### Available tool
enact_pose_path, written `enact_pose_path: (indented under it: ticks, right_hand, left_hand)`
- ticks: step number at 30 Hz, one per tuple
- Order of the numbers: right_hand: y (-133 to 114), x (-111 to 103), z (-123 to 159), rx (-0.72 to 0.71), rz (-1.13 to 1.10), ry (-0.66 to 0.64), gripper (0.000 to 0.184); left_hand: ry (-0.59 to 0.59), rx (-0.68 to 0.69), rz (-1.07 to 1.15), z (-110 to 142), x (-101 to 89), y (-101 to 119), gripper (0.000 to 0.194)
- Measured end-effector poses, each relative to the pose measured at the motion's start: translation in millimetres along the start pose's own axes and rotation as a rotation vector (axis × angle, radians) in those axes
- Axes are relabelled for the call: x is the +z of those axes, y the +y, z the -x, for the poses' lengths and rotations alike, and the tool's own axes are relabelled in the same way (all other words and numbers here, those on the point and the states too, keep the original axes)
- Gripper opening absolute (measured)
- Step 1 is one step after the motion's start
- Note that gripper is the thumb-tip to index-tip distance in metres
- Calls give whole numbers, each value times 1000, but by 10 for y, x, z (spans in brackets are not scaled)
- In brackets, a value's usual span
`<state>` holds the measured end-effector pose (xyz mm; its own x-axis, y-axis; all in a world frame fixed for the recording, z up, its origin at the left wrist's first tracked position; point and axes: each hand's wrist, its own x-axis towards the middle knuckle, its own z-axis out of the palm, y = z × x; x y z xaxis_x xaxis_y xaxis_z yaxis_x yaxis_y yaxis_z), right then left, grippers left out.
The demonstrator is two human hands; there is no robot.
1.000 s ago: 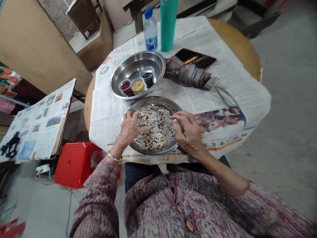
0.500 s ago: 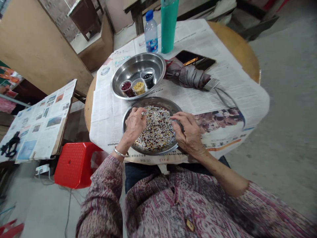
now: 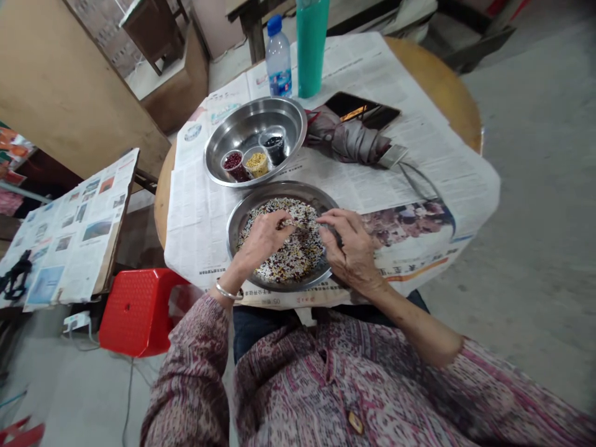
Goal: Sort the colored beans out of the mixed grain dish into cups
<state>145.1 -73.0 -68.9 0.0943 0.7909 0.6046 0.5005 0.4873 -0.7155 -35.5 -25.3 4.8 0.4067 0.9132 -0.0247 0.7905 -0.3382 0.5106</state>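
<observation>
A metal basin [image 3: 235, 217] in front of me holds a mixed layer of white rice-like grains [image 3: 288, 264] with dark red, yellow and black beans among them. My left hand [image 3: 267, 236], a silver bangle at its wrist, is over the middle of the grains. Its thumb and forefinger are drawn together in a pinch; whatever is between them is too small to make out. At the basin's right side is my right hand [image 3: 348, 248], its fingers bent and its thumb a little apart from the forefinger. Nothing shows in it.
Behind stands a larger metal basin [image 3: 214, 139] with cups of red beans [image 3: 234, 164], yellow beans [image 3: 256, 164] and black beans [image 3: 274, 149]. A water bottle [image 3: 279, 59], green tumbler [image 3: 311, 49], folded umbrella [image 3: 354, 139] and phone [image 3: 372, 108] share the newspaper-covered table [image 3: 428, 167]. A red stool [image 3: 135, 310] is left.
My left hand has moved right, from the basin's left side to over the middle of the grains. My right hand stays at the right side. The view has shifted slightly.
</observation>
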Motion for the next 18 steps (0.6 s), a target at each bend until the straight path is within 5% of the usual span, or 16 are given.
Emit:
enact_pose_path:
  ticks: [5, 11, 18]
  right_hand:
    - [-1, -3, -3, 21, -16, -12, 19]
    - [-1, 13, -2, 5, -9, 8, 18]
    - [22, 29, 10, -12, 1, 19, 18]
  left_hand:
    - [86, -93, -218, 374, -181, 70, 19]
    - [-85, -226, -438, 626, -102, 143, 73]
    - [-43, -110, -100, 440, 250, 167, 25]
